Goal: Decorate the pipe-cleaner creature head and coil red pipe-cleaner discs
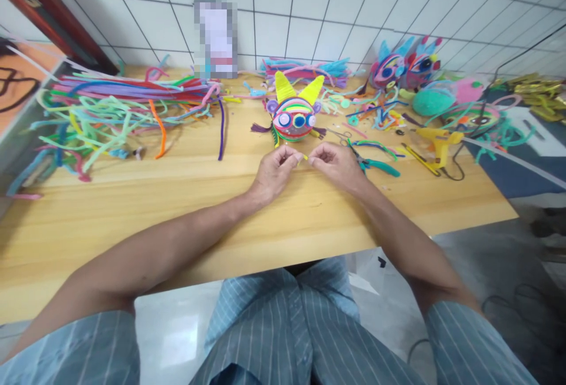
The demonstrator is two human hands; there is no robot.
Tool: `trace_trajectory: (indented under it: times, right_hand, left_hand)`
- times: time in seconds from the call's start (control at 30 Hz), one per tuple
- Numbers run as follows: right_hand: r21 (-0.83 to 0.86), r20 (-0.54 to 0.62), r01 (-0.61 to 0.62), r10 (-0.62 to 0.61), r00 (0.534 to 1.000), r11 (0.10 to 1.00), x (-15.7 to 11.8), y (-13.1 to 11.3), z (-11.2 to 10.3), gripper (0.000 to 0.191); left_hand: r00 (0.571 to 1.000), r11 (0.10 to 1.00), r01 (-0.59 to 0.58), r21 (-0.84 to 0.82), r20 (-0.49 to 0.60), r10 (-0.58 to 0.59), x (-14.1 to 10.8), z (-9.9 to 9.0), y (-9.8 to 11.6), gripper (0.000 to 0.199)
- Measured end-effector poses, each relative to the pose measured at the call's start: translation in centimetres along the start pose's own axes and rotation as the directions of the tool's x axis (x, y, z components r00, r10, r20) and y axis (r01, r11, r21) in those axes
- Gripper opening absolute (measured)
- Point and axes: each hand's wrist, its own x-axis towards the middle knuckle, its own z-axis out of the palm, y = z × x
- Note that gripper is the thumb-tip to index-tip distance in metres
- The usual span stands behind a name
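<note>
Between my two hands, just above the table front of the craft figure, is a short yellow piece of pipe cleaner [305,158]. My left hand [279,168] pinches it at one end, and the fingertips of my right hand [332,163] close on the other. Right behind them stands a round mask-like figure [295,119] wrapped in coloured pipe cleaners, with yellow horns, purple ears and button-like eyes. Beside my right hand lie teal-handled pliers [380,167] and a small pair of scissors [341,135].
A large heap of pipe cleaners [110,111] covers the table's left side, with another bundle [309,72] along the wall. At right are a yellow glue gun [440,144], a yellow utility knife [418,158] and finished figures [389,69]. The wooden table [198,243] ends at my lap.
</note>
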Motion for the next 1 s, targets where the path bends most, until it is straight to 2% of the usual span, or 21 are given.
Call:
trace_trajectory:
  times: [0.27,0.5,0.73,0.87,1.0]
  right_hand:
    - [-0.071,-0.018,0.082,-0.083,0.996,0.994,-0.1,-0.4,0.6,0.010]
    - [-0.074,0.006,0.075,-0.075,0.997,0.994,-0.6,-1.0,1.1,0.005]
    - [-0.163,-0.110,0.035,-0.053,0.992,0.986,-0.2,-0.6,1.2,0.005]
    - [-0.263,-0.145,0.097,-0.139,0.980,0.960,0.2,-0.2,1.2,0.005]
    - [-0.451,-0.162,0.189,-0.288,0.944,0.872,1.4,-0.2,0.6,0.006]
  left_hand:
    - [0.993,0.992,-0.114,0.047,0.024,0.113,0.4,-0.6,-1.4,0.032]
    - [0.991,0.990,-0.132,0.042,0.025,0.131,0.5,-0.6,-2.2,0.028]
    - [0.994,0.993,-0.112,0.030,-0.009,0.112,0.3,-0.7,-2.3,0.021]
    - [0.989,0.978,-0.144,0.148,0.010,0.145,0.3,-0.9,-2.3,0.017]
    - [0.982,0.969,-0.155,0.193,-0.079,0.173,0.7,-1.2,-1.5,0.005]
